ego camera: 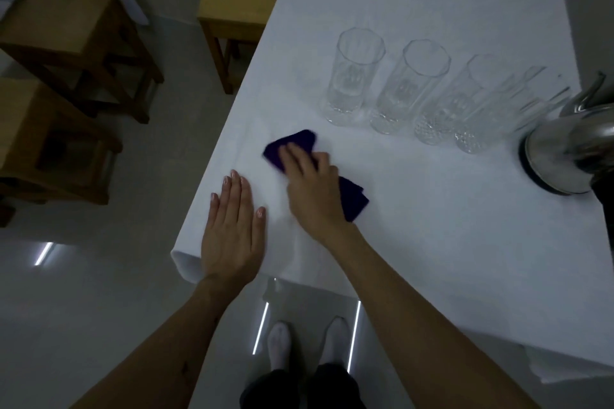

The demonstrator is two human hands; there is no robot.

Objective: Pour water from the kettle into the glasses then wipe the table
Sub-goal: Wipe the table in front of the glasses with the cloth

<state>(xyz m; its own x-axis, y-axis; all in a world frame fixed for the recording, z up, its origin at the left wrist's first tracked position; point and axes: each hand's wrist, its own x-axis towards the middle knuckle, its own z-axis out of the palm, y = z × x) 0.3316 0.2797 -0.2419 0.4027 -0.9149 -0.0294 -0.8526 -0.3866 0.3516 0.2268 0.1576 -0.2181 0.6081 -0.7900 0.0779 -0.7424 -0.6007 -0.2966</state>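
Observation:
A dark purple cloth [354, 197] lies on the white table [432, 226] near its left front corner. My right hand [310, 184] presses flat on top of the cloth, fingers spread over its far end. My left hand [232, 229] rests palm down on the table at the front left corner, holding nothing. Several tall clear glasses [412, 86] stand in a row behind the cloth. A shiny steel kettle [571, 149] stands at the right edge of the view, beside the last glass.
Wooden stools [66, 53] stand on the floor to the left, and another stool [239, 7] sits close against the table's left edge. My feet [305, 342] show below the table's front edge.

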